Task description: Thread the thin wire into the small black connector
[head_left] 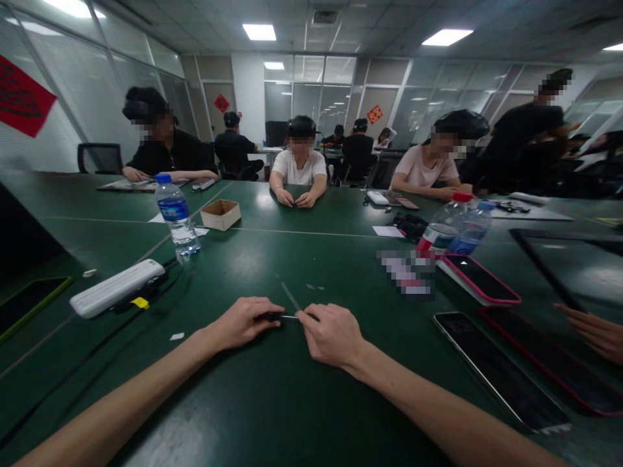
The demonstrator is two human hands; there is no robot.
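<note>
While your left hand (242, 322) and right hand (332, 335) pinch a thin metal strip (290, 317), a clear plastic water bottle (176, 218) stands beyond your left on the dark green table (272, 395).

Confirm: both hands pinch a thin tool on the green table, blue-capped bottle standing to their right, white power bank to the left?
Not quite. The head view shows the blue-capped bottle standing upright to the left of the hands, behind the white power bank. The rest holds: left hand and right hand pinch the thin tool on the green table.
</note>
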